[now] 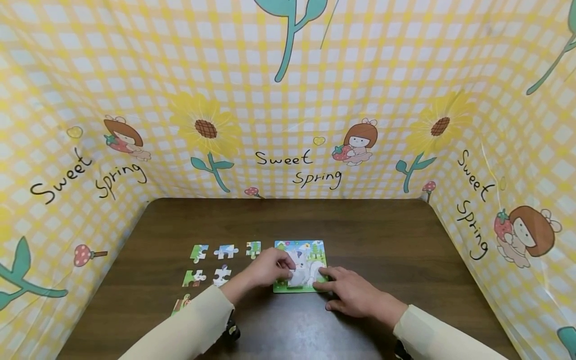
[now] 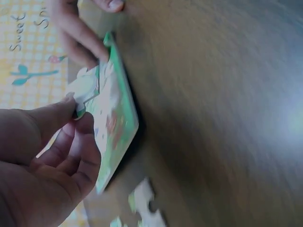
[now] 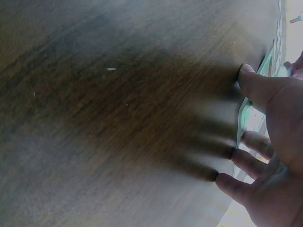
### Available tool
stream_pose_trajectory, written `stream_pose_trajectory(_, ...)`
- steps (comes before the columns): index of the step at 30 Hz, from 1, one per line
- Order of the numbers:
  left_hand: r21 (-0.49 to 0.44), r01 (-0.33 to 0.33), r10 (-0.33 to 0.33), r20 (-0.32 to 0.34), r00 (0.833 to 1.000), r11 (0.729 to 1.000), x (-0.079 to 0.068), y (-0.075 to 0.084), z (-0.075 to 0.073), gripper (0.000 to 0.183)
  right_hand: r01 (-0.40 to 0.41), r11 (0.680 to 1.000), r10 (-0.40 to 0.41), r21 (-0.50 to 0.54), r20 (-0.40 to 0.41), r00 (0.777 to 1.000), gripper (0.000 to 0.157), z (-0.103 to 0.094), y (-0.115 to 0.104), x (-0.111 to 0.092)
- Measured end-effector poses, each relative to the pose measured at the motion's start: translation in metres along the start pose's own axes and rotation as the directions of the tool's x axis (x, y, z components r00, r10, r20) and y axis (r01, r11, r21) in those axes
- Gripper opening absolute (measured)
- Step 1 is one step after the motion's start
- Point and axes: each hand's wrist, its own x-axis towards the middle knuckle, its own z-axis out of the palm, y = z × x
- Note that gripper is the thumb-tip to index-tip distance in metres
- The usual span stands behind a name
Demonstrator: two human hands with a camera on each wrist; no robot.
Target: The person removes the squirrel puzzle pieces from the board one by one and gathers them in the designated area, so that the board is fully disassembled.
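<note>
A jigsaw board (image 1: 292,289) with a green border and a white animal picture lies on the table. My left hand (image 1: 265,268) pinches a puzzle piece (image 2: 85,89) between thumb and fingers, over the lower middle of the board. In the left wrist view this piece is tilted and raised at the near side. My right hand (image 1: 353,292) has its fingers spread, with fingertips touching the board's right side. Its thumb (image 3: 248,78) is down by the board's near edge. Part of the board's left side is hidden behind my left hand.
Several loose puzzle pieces lie left of the board, among them a blue-topped piece (image 1: 226,251), a tree piece (image 1: 254,248) and a green-and-white piece (image 1: 194,277). A brown-and-green piece (image 1: 181,303) is partly covered by my left sleeve. Checked yellow cloth (image 1: 288,110) surrounds the dark wooden table (image 1: 382,225).
</note>
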Motion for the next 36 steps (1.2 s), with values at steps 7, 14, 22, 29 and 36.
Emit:
stream_pose_trajectory(7, -0.016, -0.021, 0.021, -0.015, 1.000, 1.000, -0.035, -0.022, -0.038, 0.010, 0.004, 1.000, -0.004, -0.005, -0.008, 1.000, 0.056, 0.001, 0.002, 0.000)
stream_pose_trajectory(14, -0.008, 0.031, -0.032, -0.056, 0.998, 0.999, -0.084, -0.051, -0.063, 0.011, 0.010, 1.000, -0.010, -0.010, -0.015, 1.000, 0.056, 0.002, 0.003, 0.000)
stream_pose_trajectory(22, -0.065, 0.085, -0.089, -0.052, 0.995, 0.994, -0.126, -0.081, -0.069, 0.011, 0.021, 1.000, -0.021, -0.001, -0.028, 0.999, 0.056, 0.002, 0.001, 0.000)
stream_pose_trajectory(29, 0.047, 0.077, -0.072, -0.088, 0.994, 0.996, -0.138, -0.097, -0.066, 0.006, 0.007, 1.000, -0.008, -0.006, -0.010, 1.000, 0.056, 0.003, 0.000, 0.000)
stream_pose_trajectory(36, 0.190, 0.091, -0.061, -0.155, 0.986, 0.978, -0.137, -0.093, -0.064, 0.010, -0.017, 1.000, 0.017, -0.004, -0.009, 1.000, 0.056, 0.005, 0.002, -0.001)
